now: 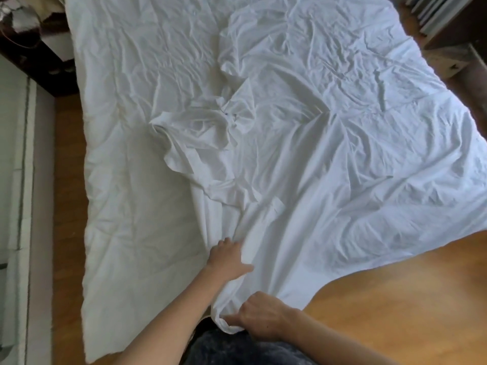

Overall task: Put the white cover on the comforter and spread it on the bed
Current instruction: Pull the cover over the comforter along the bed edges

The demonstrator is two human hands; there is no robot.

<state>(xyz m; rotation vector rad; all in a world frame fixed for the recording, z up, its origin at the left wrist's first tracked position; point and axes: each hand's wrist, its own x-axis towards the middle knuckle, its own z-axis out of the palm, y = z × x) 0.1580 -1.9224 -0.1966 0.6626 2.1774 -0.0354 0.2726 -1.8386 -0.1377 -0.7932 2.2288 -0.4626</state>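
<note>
A cream-white comforter (131, 180) lies flat, filling the left half of the view. The thinner, wrinkled white cover (342, 154) lies over its right half, with a bunched, knotted fold (229, 119) near the middle. My left hand (229, 259) lies at the cover's near edge with its fingers tucked into the folds and the thumb out. My right hand (261, 317) grips the cover's near corner, which hangs bunched toward me.
Wooden floor (395, 312) shows at the lower right and in a strip along the left (68, 180). A white unit (18, 180) stands at the far left, dark furniture (31, 48) at top left and shelving (442, 19) at top right. A dark garment (237, 349) is at bottom centre.
</note>
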